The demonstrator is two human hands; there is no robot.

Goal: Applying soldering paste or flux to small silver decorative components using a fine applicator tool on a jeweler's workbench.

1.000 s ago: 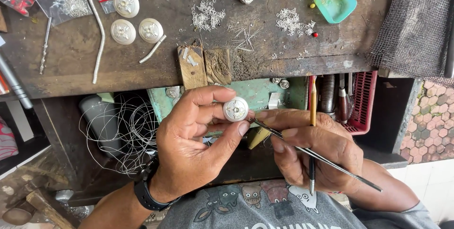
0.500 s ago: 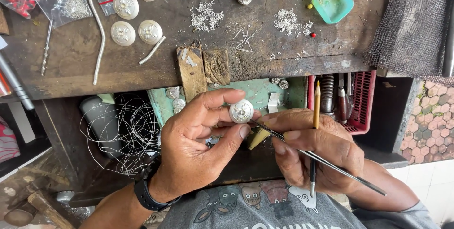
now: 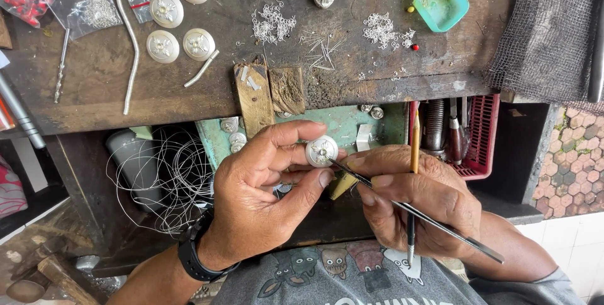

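Wide wooden workbench (image 3: 94, 84) fills the top of the view, scarred and dusty, with a dark mesh cloth (image 3: 553, 28) draped over its right end. Below the bench edge, a red plastic basket (image 3: 481, 135) holds tools on the right, and a loose coil of thin wire (image 3: 163, 179) sits in the shadow on the left. Now the hands, close together in the middle: the left hand (image 3: 261, 201), black watch (image 3: 195, 261) on the wrist, pinches a small round silver disc (image 3: 321, 151) between thumb and fingertips, held up just in front of the green tray (image 3: 346, 125). The right hand (image 3: 418, 201) is closed around a long thin metal tool (image 3: 421, 215), its tip touching the disc's lower edge, and a slim brush (image 3: 413, 179) stands upright through the same fingers. Up on the bench, more white-rimmed silver discs (image 3: 182, 25) lie in rows, a turquoise dish (image 3: 442, 3) sits near the right, and tiny heaps of silver wire bits (image 3: 272, 25) are scattered between.
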